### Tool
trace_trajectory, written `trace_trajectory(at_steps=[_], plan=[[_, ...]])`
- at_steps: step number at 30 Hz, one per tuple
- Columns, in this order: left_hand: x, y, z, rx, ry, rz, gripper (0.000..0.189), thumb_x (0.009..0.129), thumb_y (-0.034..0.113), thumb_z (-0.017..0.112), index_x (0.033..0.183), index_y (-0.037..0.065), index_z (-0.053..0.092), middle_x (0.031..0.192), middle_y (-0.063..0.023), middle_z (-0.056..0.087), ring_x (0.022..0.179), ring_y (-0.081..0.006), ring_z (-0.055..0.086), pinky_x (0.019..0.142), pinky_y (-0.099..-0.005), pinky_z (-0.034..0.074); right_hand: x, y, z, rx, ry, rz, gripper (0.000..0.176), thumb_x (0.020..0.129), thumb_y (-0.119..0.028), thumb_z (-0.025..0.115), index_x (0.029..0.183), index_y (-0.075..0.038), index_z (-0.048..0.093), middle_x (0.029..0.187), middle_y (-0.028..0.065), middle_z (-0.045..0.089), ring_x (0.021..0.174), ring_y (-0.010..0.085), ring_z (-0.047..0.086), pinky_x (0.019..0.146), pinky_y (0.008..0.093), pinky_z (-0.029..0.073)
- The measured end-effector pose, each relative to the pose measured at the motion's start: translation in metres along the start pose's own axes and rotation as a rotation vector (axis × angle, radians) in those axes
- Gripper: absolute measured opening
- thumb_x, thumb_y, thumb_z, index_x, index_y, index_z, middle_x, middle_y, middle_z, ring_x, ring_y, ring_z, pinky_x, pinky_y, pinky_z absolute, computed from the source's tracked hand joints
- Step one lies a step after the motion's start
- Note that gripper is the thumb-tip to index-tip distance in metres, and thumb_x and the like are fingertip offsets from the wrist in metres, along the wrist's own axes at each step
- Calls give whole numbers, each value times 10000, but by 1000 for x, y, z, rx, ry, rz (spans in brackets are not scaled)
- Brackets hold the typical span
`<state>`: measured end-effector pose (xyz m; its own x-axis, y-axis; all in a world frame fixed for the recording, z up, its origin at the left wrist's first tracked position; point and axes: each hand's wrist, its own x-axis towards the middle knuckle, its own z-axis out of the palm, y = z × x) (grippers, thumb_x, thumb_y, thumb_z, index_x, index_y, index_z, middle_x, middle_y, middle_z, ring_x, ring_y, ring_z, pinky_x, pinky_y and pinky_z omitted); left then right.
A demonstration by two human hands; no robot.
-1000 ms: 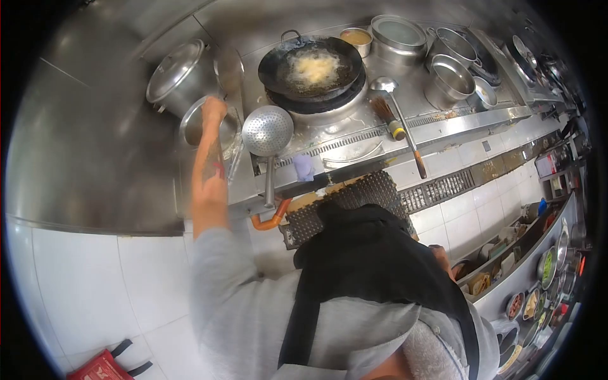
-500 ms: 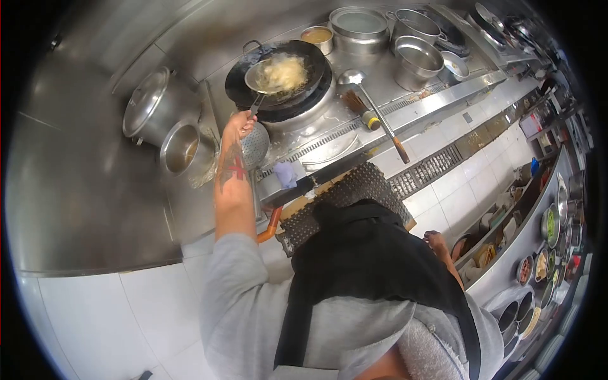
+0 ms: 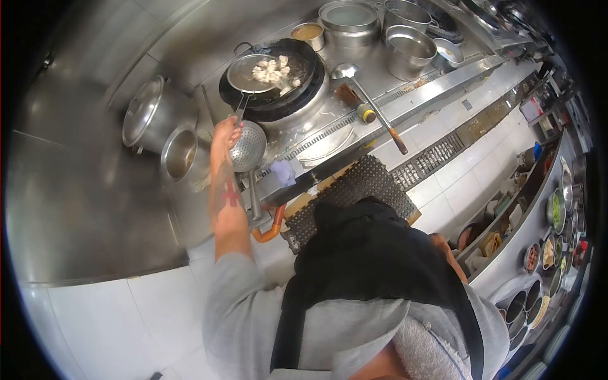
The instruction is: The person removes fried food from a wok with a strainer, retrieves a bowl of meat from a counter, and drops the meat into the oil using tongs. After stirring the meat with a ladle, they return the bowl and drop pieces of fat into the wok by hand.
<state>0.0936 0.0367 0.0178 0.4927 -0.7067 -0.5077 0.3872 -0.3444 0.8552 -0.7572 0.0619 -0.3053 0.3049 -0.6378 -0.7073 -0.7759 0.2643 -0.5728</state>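
My left hand (image 3: 228,133) is closed around the handle of a wire-mesh strainer (image 3: 239,79), my arm stretched out to the stove. The strainer lies over a dark wok (image 3: 307,58) on the burner. Pale, lumpy food pieces (image 3: 271,71) are gathered at the strainer's right half, over the wok. Just below my left hand rests a perforated ladle (image 3: 248,147), its handle toward me. My right hand (image 3: 438,242) hangs low beside the black apron (image 3: 373,266), its fingers mostly hidden by it.
Right of the wok lie a long-handled ladle (image 3: 345,71) and a brush (image 3: 348,96). Several metal pots (image 3: 408,54) stand behind. A lidded pot (image 3: 149,114) is at the left. A counter with ingredient bowls (image 3: 556,212) runs along the right; a rubber mat (image 3: 345,193) covers floor by the stove.
The food was a blurred mass over the wok and now shows as separate pieces. My left hand has shifted slightly down and left with the strainer; my right hand has moved behind the apron.
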Motion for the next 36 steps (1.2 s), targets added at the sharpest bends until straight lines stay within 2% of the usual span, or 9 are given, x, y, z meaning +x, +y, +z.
trace_trajectory(at_steps=[3, 7, 10, 12, 16, 21, 23, 26, 36], plan=[[-4, 11, 14, -45, 143, 23, 208, 958, 78, 445, 1135, -15, 504, 841, -132, 559, 434, -86, 331, 326, -227, 230, 1, -42, -7, 174, 14, 100, 238, 918, -233, 548, 1122, -123, 601, 866, 33, 632, 713, 191, 616, 606, 372, 513], [-8, 23, 9, 158, 277, 119, 117, 942, 73, 437, 949, -9, 520, 775, -146, 588, 449, -112, 400, 337, -266, 253, 16, -94, -9, 395, 48, 277, 248, 919, -248, 555, 1129, -121, 593, 875, 33, 631, 705, 188, 615, 612, 371, 507], [17, 30, -6, 278, 310, 215, 198, 943, 123, 466, 979, -25, 593, 831, -195, 658, 508, -211, 562, 425, -345, 425, 25, -98, -6, 426, 52, 251, 275, 931, -255, 547, 1154, -98, 585, 898, 36, 633, 716, 180, 614, 620, 366, 508], [11, 41, -7, 1056, 516, 506, 284, 928, 187, 507, 1027, -27, 666, 1002, -244, 683, 706, -330, 686, 664, -416, 532, 23, -99, -3, 369, 47, 266, 282, 941, -259, 535, 1155, -84, 589, 923, 47, 640, 715, 173, 606, 629, 370, 522], [-19, 54, 11, 1248, 771, 615, 322, 917, 247, 528, 1050, 11, 703, 1005, -210, 695, 911, -341, 695, 869, -397, 507, 39, -42, 10, 446, -24, 156, 252, 927, -241, 558, 1122, -91, 612, 913, 48, 640, 709, 176, 600, 637, 388, 531], [-70, 65, 4, 991, 666, 590, 285, 927, 253, 538, 963, 25, 706, 918, -191, 703, 785, -317, 689, 789, -392, 507, 34, 5, 22, 138, -40, -41, 176, 915, -235, 569, 1010, -116, 658, 805, 18, 615, 696, 180, 592, 609, 403, 526], [-74, 54, -22, 966, 661, 630, 312, 948, 263, 527, 988, -8, 677, 860, -192, 684, 600, -265, 625, 596, -365, 489, 32, 14, 26, 134, -26, -14, 164, 915, -244, 569, 960, -125, 672, 762, 15, 610, 689, 182, 592, 594, 411, 522], [-121, 31, -44, -55, 490, 302, 250, 1013, 201, 432, 1136, 4, 524, 706, -88, 566, 473, -93, 422, 358, -207, 272, 61, 40, 31, -249, -105, 33, 178, 920, -271, 564, 938, -136, 678, 771, 26, 630, 710, 204, 609, 620, 429, 521], [-162, -120, -178, -580, 592, 221, 139, 988, 177, 508, 977, 43, 476, 805, -160, 595, 598, -169, 581, 415, -232, 394, 71, -40, -5, -118, -164, 28, 210, 925, -303, 550, 1023, -142, 645, 869, 24, 658, 759, 235, 631, 663, 439, 520]])
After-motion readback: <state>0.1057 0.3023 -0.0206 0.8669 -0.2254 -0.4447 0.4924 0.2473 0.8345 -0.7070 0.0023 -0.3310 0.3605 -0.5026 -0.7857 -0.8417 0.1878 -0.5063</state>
